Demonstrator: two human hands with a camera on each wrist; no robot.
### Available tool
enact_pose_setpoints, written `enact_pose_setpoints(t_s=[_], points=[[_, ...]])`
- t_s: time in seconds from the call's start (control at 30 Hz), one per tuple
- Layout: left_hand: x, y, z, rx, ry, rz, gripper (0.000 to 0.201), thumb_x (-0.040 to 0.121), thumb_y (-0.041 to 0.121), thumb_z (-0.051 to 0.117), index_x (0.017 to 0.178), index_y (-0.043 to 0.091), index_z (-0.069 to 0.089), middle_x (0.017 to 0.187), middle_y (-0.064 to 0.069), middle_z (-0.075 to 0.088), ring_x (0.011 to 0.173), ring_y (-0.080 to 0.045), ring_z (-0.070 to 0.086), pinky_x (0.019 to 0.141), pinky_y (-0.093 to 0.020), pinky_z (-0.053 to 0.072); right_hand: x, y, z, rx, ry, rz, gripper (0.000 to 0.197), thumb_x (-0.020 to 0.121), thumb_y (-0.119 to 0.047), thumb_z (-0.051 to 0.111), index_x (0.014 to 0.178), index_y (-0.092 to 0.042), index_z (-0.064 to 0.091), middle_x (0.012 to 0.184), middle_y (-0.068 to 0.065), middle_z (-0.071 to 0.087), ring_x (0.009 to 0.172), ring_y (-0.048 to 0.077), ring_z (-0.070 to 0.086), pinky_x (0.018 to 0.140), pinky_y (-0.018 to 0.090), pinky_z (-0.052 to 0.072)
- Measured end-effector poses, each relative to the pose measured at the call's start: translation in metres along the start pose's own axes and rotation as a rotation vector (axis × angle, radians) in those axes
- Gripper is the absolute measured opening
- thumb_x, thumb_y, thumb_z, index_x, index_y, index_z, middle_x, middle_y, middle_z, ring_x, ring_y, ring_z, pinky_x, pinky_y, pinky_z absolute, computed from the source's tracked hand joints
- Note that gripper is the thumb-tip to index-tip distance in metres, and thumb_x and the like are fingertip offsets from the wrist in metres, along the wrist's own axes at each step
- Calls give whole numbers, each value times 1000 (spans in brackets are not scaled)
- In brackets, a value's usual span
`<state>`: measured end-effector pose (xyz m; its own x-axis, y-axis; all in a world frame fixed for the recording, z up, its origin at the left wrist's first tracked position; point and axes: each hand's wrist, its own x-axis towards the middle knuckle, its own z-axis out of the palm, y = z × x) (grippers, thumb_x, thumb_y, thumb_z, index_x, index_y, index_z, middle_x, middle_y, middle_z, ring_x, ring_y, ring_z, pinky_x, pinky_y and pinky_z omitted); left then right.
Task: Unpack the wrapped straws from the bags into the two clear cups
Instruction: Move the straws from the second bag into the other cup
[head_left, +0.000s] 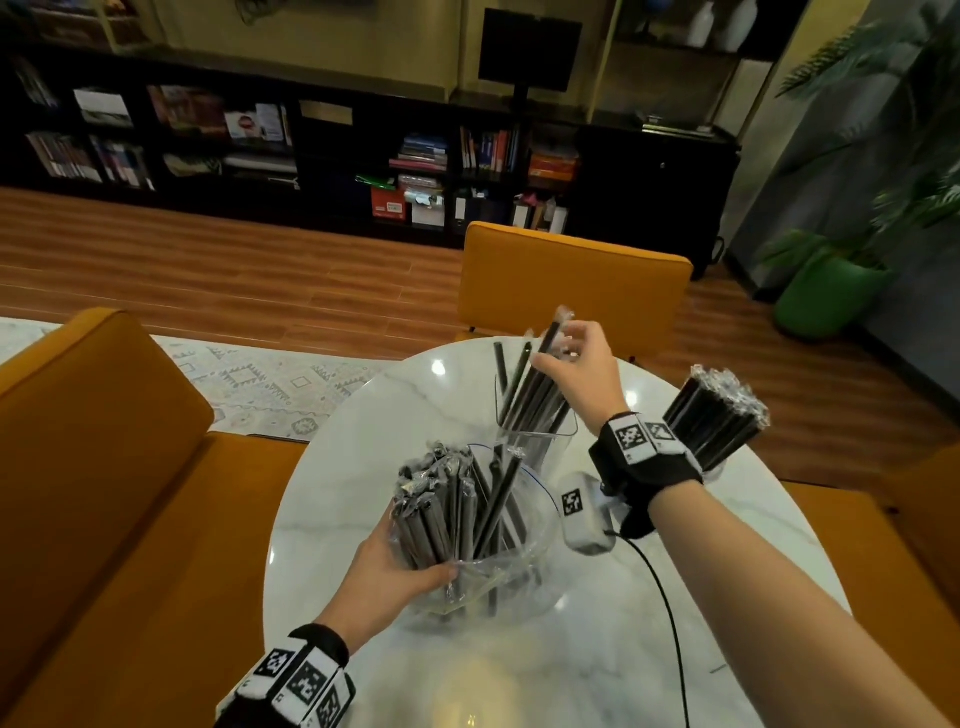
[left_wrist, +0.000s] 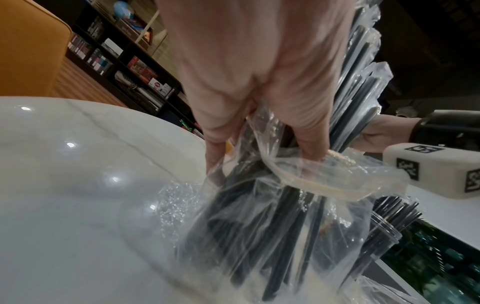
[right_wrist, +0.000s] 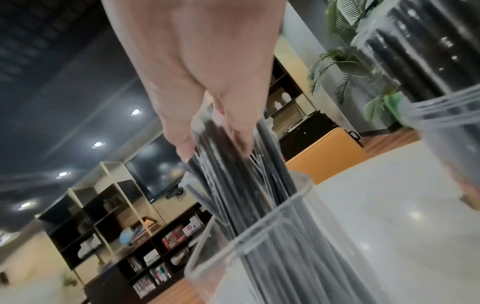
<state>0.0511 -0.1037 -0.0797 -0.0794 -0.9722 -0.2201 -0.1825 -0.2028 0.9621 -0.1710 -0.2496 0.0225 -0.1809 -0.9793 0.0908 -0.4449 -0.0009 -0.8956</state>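
2 clear cups (head_left: 535, 436), 1 bag (head_left: 498, 577), 2 hands (head_left: 395, 566), straws (head_left: 535, 384) uncountable.

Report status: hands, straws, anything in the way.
Left hand grips the plastic bag and its wrapped straws. Right hand holds a bunch of straws standing in the square clear cup. Second cup's straws packed full. Nothing in the way.

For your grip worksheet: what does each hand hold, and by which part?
Left hand: bag of straws, around its middle. Right hand: straws in the cup, near their tops.
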Motion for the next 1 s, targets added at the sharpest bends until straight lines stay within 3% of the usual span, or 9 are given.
enact_pose_setpoints(t_s=[0.1,0.2,0.33,0.43,0.5,0.63,0.7,0.8,1.0], points=[[1,-2,0,11,15,-3,62,68,5,84,111,34,49,102,12,65,87,11,64,81,-10,49,-2,-13,-22,-91,51,-97,53,88,-20,70,134,-11,46,129,5,56,117,17,55,97,28,47],[3,1,2,17,15,2,64,69,4,84,116,28,48,101,15,62,90,5,59,86,-15,48,-22,-35,-47,-162,150,-226,33,92,-13,62,124,-11,55,122,1,61,114,14,58,99,26,48],[7,-4,1,58,15,10,70,66,10,86,121,26,46,106,15,59,100,-6,57,99,-31,43,-74,-43,-57,184,-3,-125,25,90,-11,63,113,-18,57,111,4,66,103,18,65,91,29,55],[10,-11,0,64,21,8,71,65,13,88,123,24,49,111,7,63,107,-13,59,98,-32,45,-111,-21,-36,243,-338,95,63,81,-25,73,136,-21,44,129,2,59,110,11,63,85,20,55],[11,-15,-1,52,16,5,70,64,14,89,123,22,53,112,4,66,105,-12,63,93,-31,49,-126,-3,-16,178,-508,160,96,71,-38,82,149,-27,27,148,-1,43,127,14,51,96,24,48],[10,-19,-4,32,-62,4,65,63,18,88,122,20,60,112,-2,72,104,-12,69,84,-26,56,-133,22,19,65,-589,122,113,68,-35,87,155,-29,14,147,-10,36,134,8,35,113,32,31],[7,-20,-4,27,-68,3,58,66,10,87,118,17,63,108,-1,74,100,-9,70,77,-16,55,-131,22,29,-4,-563,55,105,64,-38,88,150,-29,29,144,-12,43,133,8,41,115,37,33],[5,-22,-4,18,-48,-2,54,66,4,85,115,12,64,105,-6,75,98,-13,71,74,-16,56,-128,23,34,-65,-512,-93,58,62,-33,89,114,-17,67,115,1,67,109,15,63,98,44,50],[4,-26,-4,2,-32,-26,50,66,11,87,111,12,65,102,-5,75,93,-9,71,81,-25,57,-123,22,15,41,-448,-60,35,75,-27,83,102,-11,67,97,1,67,93,10,65,83,22,52]])
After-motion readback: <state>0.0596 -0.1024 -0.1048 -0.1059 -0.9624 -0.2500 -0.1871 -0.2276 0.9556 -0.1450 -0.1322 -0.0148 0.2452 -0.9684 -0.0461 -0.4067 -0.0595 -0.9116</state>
